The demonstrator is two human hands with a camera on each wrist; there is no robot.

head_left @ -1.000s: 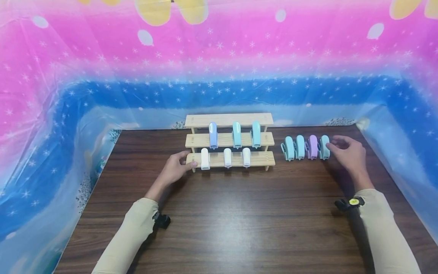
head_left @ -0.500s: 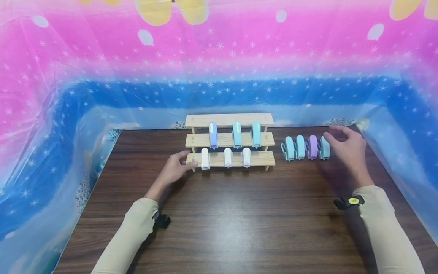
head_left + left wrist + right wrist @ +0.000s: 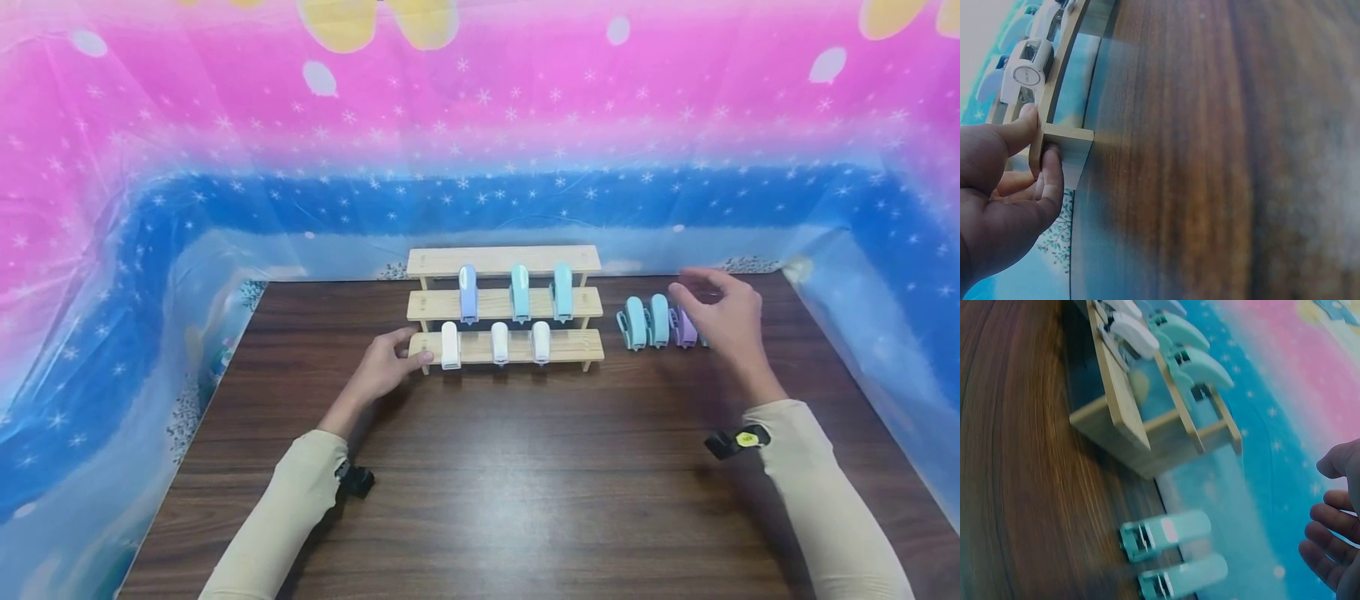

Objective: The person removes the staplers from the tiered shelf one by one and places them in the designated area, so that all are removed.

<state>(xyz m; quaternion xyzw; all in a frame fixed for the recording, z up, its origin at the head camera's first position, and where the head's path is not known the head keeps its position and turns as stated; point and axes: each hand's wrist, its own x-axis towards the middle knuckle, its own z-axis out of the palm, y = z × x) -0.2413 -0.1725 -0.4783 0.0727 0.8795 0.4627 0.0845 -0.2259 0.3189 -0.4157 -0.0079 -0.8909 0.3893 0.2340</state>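
A three-step wooden rack (image 3: 570, 346) stands at the back of the table. My left hand (image 3: 381, 367) grips the left end of its lowest step, thumb on top and fingers beneath, as the left wrist view shows. Near that thumb sits a white stapler (image 3: 1027, 72), one of three on this step. On the middle step stand a lavender stapler (image 3: 468, 296) and two mint staplers. Right of the rack is a row of small staplers: two mint ones (image 3: 634, 323), a purple one (image 3: 683, 329) and another mint one mostly hidden. My right hand (image 3: 727, 321) hovers over the row's right end, fingers loosely bent, holding nothing.
The rack's top step (image 3: 502, 260) is bare wood. Behind the dark wooden table (image 3: 510, 483) hangs a pink and blue printed cloth (image 3: 510, 142), which also runs along both sides.
My right hand has lifted off the rightmost mint stapler and moved left above the row, now covering part of the purple one. The left hand keeps its place on the rack.
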